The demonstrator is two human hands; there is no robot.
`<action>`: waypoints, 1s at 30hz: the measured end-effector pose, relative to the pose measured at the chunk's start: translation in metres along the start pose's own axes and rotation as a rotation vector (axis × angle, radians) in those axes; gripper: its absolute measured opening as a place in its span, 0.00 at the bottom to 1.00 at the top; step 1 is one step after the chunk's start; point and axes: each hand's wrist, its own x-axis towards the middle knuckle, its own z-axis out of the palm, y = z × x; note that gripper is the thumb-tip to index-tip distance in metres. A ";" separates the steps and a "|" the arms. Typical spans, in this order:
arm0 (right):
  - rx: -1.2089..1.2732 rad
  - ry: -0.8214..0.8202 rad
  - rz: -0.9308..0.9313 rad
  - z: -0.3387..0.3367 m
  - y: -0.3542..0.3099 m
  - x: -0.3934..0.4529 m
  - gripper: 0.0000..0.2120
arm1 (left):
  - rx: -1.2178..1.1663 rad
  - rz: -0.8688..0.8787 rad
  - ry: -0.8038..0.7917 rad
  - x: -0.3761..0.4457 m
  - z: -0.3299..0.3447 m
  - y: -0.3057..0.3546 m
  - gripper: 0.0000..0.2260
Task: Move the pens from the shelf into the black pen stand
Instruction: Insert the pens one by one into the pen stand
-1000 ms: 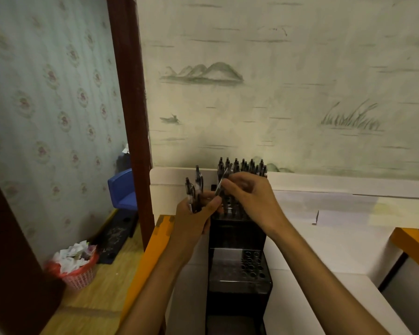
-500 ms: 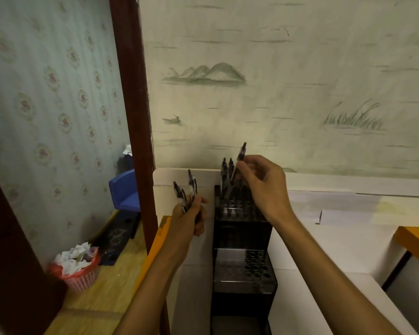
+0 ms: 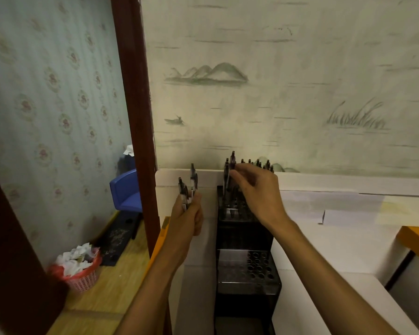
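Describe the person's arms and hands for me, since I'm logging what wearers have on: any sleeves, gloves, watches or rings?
Both forearms are bare right to the bottom of the frame; no sleeve shows. The left hand and right hand wear no gloves. No watch, band or bracelet shows on either wrist, and no ring is visible on the fingers that can be seen, though the dim light hides fine detail.

Pink wastebasket point(image 3: 81, 278) heaped with crumpled paper on wood floor point(image 3: 111, 288); blue chair point(image 3: 126, 192) beyond dark door frame point(image 3: 136, 117).

2 bare forearms, no sleeves, no jewellery
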 end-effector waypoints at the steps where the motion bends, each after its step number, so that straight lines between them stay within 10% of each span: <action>1: -0.019 -0.003 -0.007 0.000 0.000 0.000 0.12 | 0.012 -0.002 -0.010 0.002 -0.002 -0.001 0.15; 20: -0.156 -0.156 -0.011 0.000 0.017 -0.017 0.10 | 0.097 0.089 -0.032 -0.010 0.017 0.007 0.14; 30: 0.243 -0.150 0.110 -0.017 0.000 -0.017 0.05 | 0.087 0.039 -0.050 -0.014 0.030 0.011 0.11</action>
